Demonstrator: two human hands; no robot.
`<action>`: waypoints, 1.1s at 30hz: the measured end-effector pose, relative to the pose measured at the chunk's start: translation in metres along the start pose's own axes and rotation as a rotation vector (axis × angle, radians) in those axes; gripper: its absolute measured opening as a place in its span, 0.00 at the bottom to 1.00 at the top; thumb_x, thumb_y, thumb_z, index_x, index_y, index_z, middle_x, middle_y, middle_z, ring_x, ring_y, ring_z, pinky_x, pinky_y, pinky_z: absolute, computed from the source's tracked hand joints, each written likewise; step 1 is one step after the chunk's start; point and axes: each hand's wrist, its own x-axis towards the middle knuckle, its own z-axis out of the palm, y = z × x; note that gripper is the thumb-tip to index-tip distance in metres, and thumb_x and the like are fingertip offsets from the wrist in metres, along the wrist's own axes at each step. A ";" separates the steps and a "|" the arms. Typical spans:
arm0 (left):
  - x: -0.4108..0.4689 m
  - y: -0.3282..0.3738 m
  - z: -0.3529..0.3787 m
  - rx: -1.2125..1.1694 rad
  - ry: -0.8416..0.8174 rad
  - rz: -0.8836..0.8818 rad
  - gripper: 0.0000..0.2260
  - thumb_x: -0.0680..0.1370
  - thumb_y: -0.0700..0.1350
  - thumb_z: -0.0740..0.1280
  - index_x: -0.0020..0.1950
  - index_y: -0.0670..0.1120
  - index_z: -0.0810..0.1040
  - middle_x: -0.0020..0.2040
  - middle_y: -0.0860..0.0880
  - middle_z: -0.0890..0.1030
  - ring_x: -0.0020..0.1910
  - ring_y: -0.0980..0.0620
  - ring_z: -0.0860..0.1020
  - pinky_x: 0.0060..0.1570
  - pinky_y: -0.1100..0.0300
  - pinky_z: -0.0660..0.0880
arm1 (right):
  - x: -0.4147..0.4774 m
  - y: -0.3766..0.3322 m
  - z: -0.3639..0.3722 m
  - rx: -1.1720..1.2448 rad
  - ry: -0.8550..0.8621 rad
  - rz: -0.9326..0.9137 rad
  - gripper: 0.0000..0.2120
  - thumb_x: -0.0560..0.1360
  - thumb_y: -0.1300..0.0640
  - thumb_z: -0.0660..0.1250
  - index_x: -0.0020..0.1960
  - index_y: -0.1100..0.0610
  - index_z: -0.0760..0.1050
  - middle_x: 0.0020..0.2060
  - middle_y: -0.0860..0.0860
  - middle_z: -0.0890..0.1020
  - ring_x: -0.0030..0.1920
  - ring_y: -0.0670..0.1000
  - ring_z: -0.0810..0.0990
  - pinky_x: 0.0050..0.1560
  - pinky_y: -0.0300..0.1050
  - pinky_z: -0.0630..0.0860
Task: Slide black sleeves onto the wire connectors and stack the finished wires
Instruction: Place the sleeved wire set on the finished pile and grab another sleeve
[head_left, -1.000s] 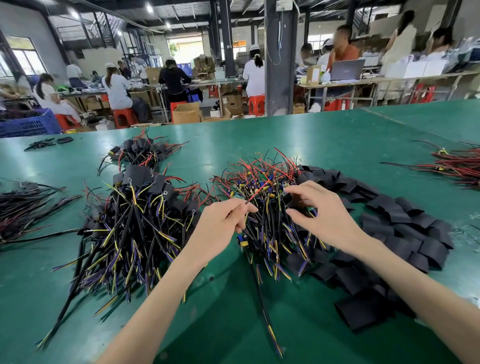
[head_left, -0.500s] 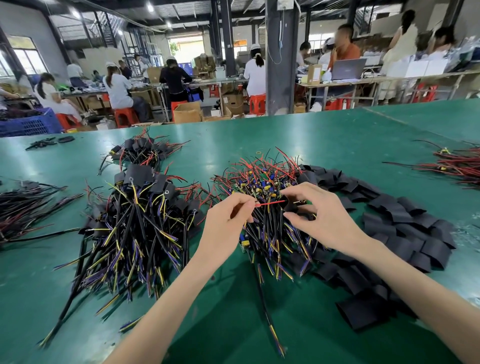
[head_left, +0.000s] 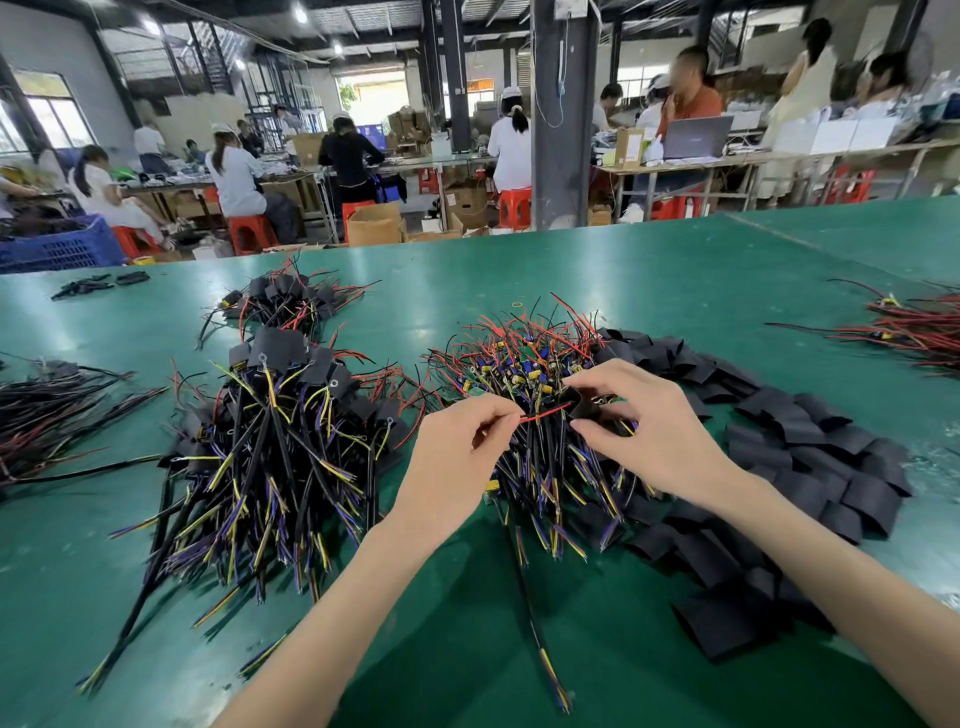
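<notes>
My left hand (head_left: 457, 462) pinches the end of a thin red wire (head_left: 540, 414) that runs right into a black sleeve (head_left: 584, 408). My right hand (head_left: 644, 426) holds that sleeve between thumb and fingers. Both hands hover over the pile of unsleeved wires (head_left: 540, 374) in the middle of the green table (head_left: 675, 280). A heap of loose black sleeves (head_left: 800, 452) lies to the right. The stack of finished sleeved wires (head_left: 270, 436) lies to the left.
A smaller sleeved bundle (head_left: 280, 304) sits behind the finished stack. Dark cables (head_left: 57, 410) lie at the left edge, red wires (head_left: 914, 327) at the far right. Several people work at benches beyond the table.
My left hand has drawn a red wire leftward out of the pile, and the right hand has taken up a black sleeve that the wire now enters.
</notes>
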 end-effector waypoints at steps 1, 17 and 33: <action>0.000 -0.001 0.001 0.018 0.003 0.021 0.05 0.77 0.39 0.67 0.44 0.45 0.81 0.35 0.51 0.79 0.33 0.53 0.72 0.36 0.64 0.68 | 0.000 0.000 -0.001 -0.014 -0.004 -0.016 0.18 0.69 0.68 0.71 0.57 0.56 0.78 0.49 0.45 0.77 0.49 0.43 0.76 0.51 0.40 0.78; -0.012 0.005 0.015 0.046 -0.089 0.182 0.22 0.73 0.29 0.56 0.65 0.43 0.63 0.52 0.48 0.66 0.49 0.64 0.68 0.54 0.76 0.62 | -0.005 -0.024 0.015 -0.386 -0.122 -0.269 0.10 0.72 0.63 0.68 0.53 0.62 0.79 0.44 0.54 0.81 0.41 0.56 0.80 0.42 0.49 0.78; 0.001 -0.012 -0.006 -0.283 -0.351 -0.313 0.03 0.77 0.40 0.67 0.49 0.47 0.76 0.47 0.51 0.76 0.36 0.55 0.78 0.38 0.59 0.77 | 0.008 0.010 -0.018 -0.277 0.155 0.002 0.08 0.69 0.70 0.71 0.46 0.61 0.81 0.37 0.45 0.77 0.38 0.36 0.72 0.44 0.23 0.65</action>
